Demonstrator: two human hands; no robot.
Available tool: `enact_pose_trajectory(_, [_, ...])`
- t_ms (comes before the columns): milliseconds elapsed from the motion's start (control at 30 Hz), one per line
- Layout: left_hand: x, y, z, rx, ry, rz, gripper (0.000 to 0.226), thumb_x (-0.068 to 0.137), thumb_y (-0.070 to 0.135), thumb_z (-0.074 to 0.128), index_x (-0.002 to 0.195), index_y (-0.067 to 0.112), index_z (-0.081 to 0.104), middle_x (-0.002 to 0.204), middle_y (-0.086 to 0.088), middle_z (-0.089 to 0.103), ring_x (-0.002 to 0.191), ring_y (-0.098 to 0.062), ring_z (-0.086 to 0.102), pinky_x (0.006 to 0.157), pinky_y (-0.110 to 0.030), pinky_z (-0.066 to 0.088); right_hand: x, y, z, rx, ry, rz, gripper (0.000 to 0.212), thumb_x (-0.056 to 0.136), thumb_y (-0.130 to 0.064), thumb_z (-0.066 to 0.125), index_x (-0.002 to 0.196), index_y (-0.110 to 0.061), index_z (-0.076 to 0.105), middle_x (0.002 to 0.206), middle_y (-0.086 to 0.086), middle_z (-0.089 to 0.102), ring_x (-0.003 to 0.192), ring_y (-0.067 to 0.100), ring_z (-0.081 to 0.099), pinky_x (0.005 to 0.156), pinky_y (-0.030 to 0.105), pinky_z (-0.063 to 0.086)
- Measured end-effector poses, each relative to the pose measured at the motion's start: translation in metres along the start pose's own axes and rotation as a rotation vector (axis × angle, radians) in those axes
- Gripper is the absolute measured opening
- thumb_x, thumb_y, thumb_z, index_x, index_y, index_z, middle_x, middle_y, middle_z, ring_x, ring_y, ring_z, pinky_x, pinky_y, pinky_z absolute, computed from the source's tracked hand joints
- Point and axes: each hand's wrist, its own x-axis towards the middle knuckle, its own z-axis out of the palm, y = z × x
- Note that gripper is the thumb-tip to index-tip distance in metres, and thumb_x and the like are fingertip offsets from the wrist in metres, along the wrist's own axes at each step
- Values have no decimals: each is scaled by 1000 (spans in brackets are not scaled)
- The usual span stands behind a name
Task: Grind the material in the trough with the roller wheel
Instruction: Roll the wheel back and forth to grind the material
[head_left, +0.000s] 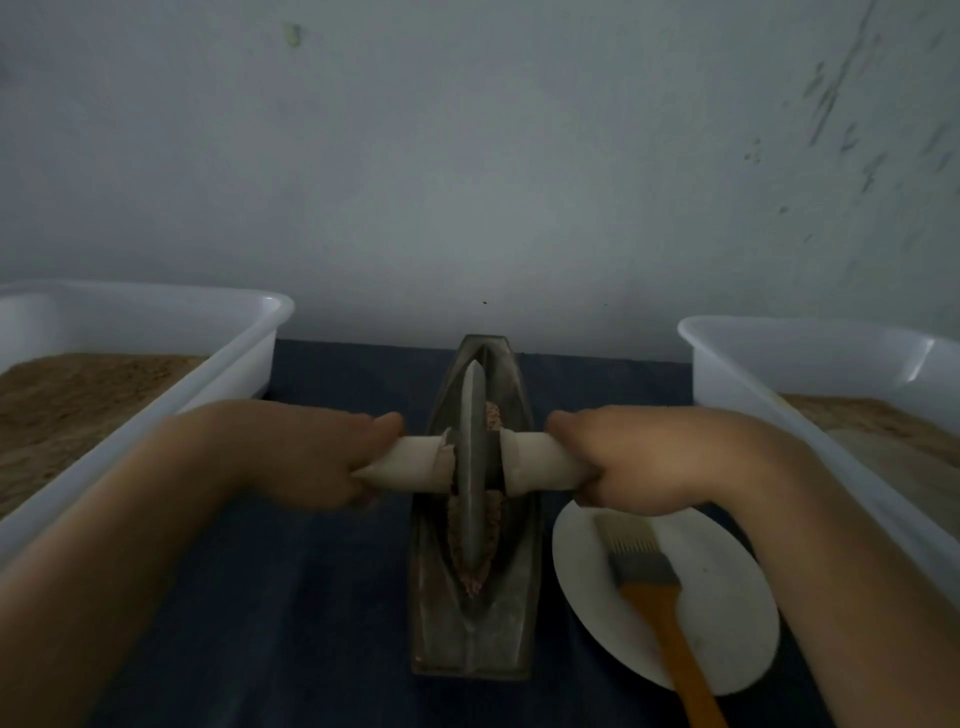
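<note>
The boat-shaped metal trough (470, 618) lies lengthwise on the dark-covered desk (311, 597), its long axis running straight away from the person, so the roller wheel (471, 457) can travel along the groove with a plain push and pull. The wheel stands upright on its edge in the middle of the trough, and its axle sticks out to either side, wrapped in pale cloth or paper, probably to soften the grip.

The left hand (332, 457) grips the left handle (410, 462) and the right hand (623, 457) grips the right handle (540, 460). The fingers of both are curled round the wraps, knuckles up, so the load falls evenly on the two sides and the wheel keeps from tipping.

The reddish-brown material (470, 574) lies in the groove, most of it heaped at the near end beside and under the wheel, with a little showing on the far right side. It looks coarse, so grinding seems only partly done.

A white plate (727, 587) with an orange-handled brush (649, 577) sits just right of the trough, likely for sweeping out powder. White tubs (156, 332) (779, 353) holding brownish matter flank the desk on either side, within reach.
</note>
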Motion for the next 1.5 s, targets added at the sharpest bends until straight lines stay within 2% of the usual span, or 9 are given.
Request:
enact_pose_trajectory(233, [24,-8,5,0,163,-34,23,95,26,49,111,20,35,113,-2,49,96,-16,52,88,-31,42,24,9,8,-13,145,105,33,93,-11,49,123,-13,36,114,4,49,86,16,41,66,27,26])
enact_pose_trajectory(400, [54,-16,19,267,535,-112,34,95,31,45,124,18,32,122,-3,43,111,-22,47,91,-33,34,41,21,23,-23,362,143,35,90,-15,52,122,-15,39,117,6,49,104,23,46,74,31,23])
enact_pose_trajectory(567, [66,-20,33,280,790,-119,37,93,29,47,128,22,34,122,1,43,109,-18,45,91,-31,32,51,23,33,-83,553,152,40,83,-11,53,122,-15,42,113,5,48,103,24,42,76,34,23])
enact_pose_trajectory(700, [61,-19,31,292,726,-113,37,93,32,46,127,22,32,123,1,43,109,-18,46,90,-30,33,45,20,30,-78,480,150,36,88,-14,52,121,-14,41,115,6,49,103,24,45,75,33,23])
enact_pose_trajectory(900, [31,-6,13,218,322,-84,38,94,30,49,124,21,28,123,0,44,107,-17,49,90,-29,35,22,10,9,15,140,104,30,93,-13,49,121,-13,39,119,6,49,93,18,46,65,26,29])
enact_pose_trajectory(1100, [4,-3,3,16,49,15,24,94,30,50,100,32,27,93,13,44,80,-3,47,72,-18,36,-1,2,-1,29,4,6,29,95,-15,49,121,-11,38,101,5,48,82,13,44,54,18,30])
enact_pose_trajectory(1233, [6,-2,4,5,52,-4,23,94,28,50,108,26,32,101,6,48,88,-10,51,80,-25,41,5,3,2,15,32,24,27,95,-13,48,120,-10,38,88,-2,40,75,10,41,51,18,27])
enact_pose_trajectory(1300, [13,-4,4,5,101,-19,24,95,26,49,112,22,33,110,1,48,95,-14,52,86,-29,42,12,6,4,18,66,58,28,94,-13,48,121,-11,39,98,1,45,81,12,42,52,20,26])
enact_pose_trajectory(1500, [52,-17,16,241,488,-111,36,95,30,46,125,18,32,124,-3,43,113,-22,47,92,-34,34,43,22,21,-21,344,140,33,89,-10,50,120,-14,40,117,5,49,100,23,46,73,31,24])
